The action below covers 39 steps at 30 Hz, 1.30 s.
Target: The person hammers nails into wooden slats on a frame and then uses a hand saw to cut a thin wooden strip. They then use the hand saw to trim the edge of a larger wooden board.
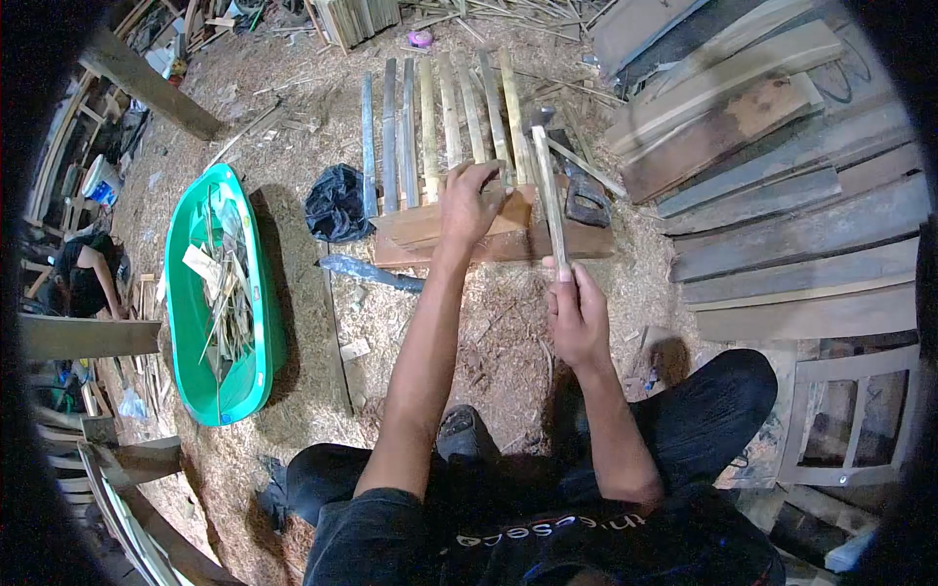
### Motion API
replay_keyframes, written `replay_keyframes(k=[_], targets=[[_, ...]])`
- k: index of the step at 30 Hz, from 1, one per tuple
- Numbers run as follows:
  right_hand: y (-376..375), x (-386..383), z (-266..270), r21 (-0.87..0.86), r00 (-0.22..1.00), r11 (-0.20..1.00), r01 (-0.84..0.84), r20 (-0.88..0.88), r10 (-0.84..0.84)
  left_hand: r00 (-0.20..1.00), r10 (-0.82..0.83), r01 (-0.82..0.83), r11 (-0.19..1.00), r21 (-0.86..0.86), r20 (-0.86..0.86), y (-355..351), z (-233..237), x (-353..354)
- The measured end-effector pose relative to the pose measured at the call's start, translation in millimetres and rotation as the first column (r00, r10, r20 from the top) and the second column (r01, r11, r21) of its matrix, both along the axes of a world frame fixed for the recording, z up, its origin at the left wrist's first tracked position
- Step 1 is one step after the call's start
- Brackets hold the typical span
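Observation:
My right hand is closed round the lower end of the wooden handle of a hammer, its dark head raised at the far end. Over a reddish-brown board is my left hand, its fingers curled in a pinch; what they hold, if anything, is too small to make out. Several narrow wooden slats lie side by side, running away from me, with their near ends at the board. Next to the board's right part lies a handsaw, its dark handle towards me.
A green tub with wood scraps stands at the left. A black plastic bag sits beside the slats. Planks are laid out at the right, near a wooden frame. Another person is at the far left. Shavings cover the ground.

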State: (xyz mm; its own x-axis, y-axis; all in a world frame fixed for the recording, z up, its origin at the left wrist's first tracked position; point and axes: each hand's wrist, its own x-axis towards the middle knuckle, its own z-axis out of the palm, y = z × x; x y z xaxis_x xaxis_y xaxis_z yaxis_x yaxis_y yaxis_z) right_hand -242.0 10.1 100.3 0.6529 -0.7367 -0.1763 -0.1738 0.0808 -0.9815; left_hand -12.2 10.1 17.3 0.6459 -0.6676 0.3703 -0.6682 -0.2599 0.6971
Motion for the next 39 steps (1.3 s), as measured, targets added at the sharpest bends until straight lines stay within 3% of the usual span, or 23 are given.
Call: replay_keyframes(k=[2,5,9,12,15,18,21,25,26,29,33,36,39], targets=[[-4,1,-6,-0.002,0.999,1.000,0.002,-0.038,-0.002,1.000,-0.004,0.004,1.000,0.010,0.019,-2,3,-1],[-8,-1,-20,-0.172,0.989,0.982,-0.077,-0.141,0.053,0.997,-0.020,0.017,0.999,0.039,0.072,-4,-1,4],[-1,4,0,-0.075,0.997,0.997,-0.023,-0.073,0.018,0.998,-0.018,0.015,0.999,0.041,0.064,-1,-3,2],[-5,4,-20,-0.218,0.985,0.972,-0.091,-0.162,0.056,0.997,-0.025,0.022,0.999,0.042,0.073,-3,-2,4],[1,5,-5,-0.016,0.999,1.000,0.016,-0.037,-0.016,0.997,-0.019,0.016,0.999,0.038,0.077,-4,-5,6],[-1,5,6,0.012,0.999,1.000,0.024,0.023,-0.024,0.998,-0.028,0.026,0.999,0.032,0.060,-1,-3,2],[-4,2,-15,-0.096,0.993,0.992,-0.087,-0.091,0.079,0.998,-0.030,0.028,0.999,0.029,0.058,-3,1,4],[0,4,5,0.066,0.998,0.997,0.044,0.036,-0.046,0.999,-0.015,0.011,0.998,0.066,0.051,-3,1,3],[1,4,9,0.051,0.996,0.998,0.043,0.078,-0.047,0.999,-0.015,0.013,0.998,0.057,0.047,-2,0,1],[-5,-2,-24,-0.195,0.992,0.979,-0.063,-0.122,0.040,0.999,-0.016,0.015,1.000,0.027,0.052,-4,-4,6],[0,3,1,0.013,0.998,1.000,0.011,0.061,-0.012,0.999,-0.026,0.025,0.999,0.030,0.038,-7,-8,10],[-1,4,13,0.010,0.993,0.998,0.054,0.104,-0.055,0.999,-0.032,0.031,0.998,0.045,0.014,-3,-7,6],[-5,1,-10,-0.086,1.000,0.996,0.002,-0.018,-0.004,0.998,-0.041,0.043,0.998,0.034,-0.049,-3,-4,6]])
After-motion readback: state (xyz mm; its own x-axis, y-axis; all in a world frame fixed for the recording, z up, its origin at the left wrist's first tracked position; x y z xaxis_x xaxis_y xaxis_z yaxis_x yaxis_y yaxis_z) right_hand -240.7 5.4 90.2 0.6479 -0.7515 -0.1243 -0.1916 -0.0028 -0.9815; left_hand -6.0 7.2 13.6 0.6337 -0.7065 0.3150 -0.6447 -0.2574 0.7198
